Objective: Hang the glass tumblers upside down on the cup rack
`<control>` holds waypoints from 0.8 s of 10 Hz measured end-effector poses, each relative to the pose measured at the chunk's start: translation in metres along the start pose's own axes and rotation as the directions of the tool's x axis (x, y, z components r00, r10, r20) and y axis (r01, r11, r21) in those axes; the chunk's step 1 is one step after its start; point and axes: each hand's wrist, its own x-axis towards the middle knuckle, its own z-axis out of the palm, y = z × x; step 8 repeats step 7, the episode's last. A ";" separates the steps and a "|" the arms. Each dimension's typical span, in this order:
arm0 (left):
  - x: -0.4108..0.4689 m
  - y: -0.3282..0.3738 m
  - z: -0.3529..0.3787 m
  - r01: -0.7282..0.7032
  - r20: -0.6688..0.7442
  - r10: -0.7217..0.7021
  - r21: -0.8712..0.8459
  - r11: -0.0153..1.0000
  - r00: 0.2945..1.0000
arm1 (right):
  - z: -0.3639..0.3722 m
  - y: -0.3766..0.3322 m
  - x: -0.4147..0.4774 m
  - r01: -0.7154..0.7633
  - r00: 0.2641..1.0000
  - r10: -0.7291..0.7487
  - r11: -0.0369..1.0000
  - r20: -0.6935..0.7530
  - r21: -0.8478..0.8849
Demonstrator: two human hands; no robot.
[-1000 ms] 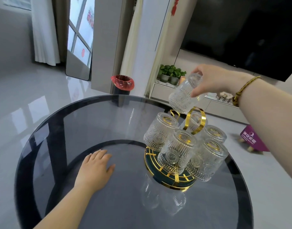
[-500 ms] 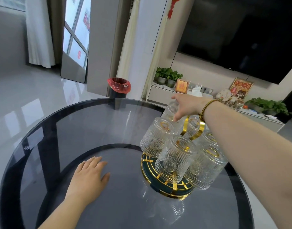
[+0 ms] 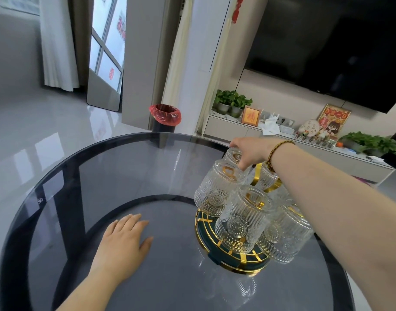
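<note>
1. The far tumbler (image 3: 234,156) sits base up at the back of the rack (image 3: 226,254), right of centre in the frame, just behind another tumbler and partly hidden by the right hand.
2. The right hand (image 3: 251,151) reaches in from the right edge, its fingers (image 3: 243,164) curled down over the far tumbler's base and side, holding it.
3. Whether the far tumbler already rests fully on its peg cannot be told.
4. The left tumbler (image 3: 215,189) hangs upside down and tilted outward, just in front of the far one.
5. The front tumbler (image 3: 242,221) hangs likewise, nearest the camera, over the rack's round green-and-gold base.
6. The right tumbler (image 3: 284,236) tilts toward the lower right, partly behind the forearm.
7. One more tumbler (image 3: 265,178) shows behind the gold handle (image 3: 260,182), under the wrist.
8. A braided bracelet (image 3: 275,151) circles the right wrist.
9. The left hand (image 3: 123,245) lies flat, palm down, on the tabletop (image 3: 116,171), lower left of centre, fingers spread slightly and holding nothing, well apart from the rack.
10. The tabletop is round, dark glass, and mirrors the tumblers below the rack.
11. Beyond it, a bin (image 3: 165,117) with a red liner stands on the floor, upper centre.
12. A low shelf along the wall at upper right carries plants (image 3: 233,101) and small framed pictures.
13. A dark TV (image 3: 327,46) hangs above that.
</note>
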 end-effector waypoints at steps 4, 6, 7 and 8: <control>-0.001 0.003 0.002 0.044 -0.136 -0.060 -0.114 0.993 0.989 | -0.004 0.006 -0.002 -0.012 0.999 0.012 1.000 0.042 -0.004; -0.002 0.007 0.005 0.048 -0.136 -0.071 -0.162 0.986 0.988 | -0.004 0.019 -0.040 0.043 0.987 -0.018 0.988 -0.162 0.151; -0.004 0.011 0.003 0.062 -0.096 -0.069 -0.070 0.996 0.993 | 0.005 0.033 -0.068 0.095 0.921 -0.021 0.981 -0.389 0.170; -0.004 0.011 0.003 0.062 -0.096 -0.069 -0.070 0.996 0.993 | 0.005 0.033 -0.068 0.095 0.921 -0.021 0.981 -0.389 0.170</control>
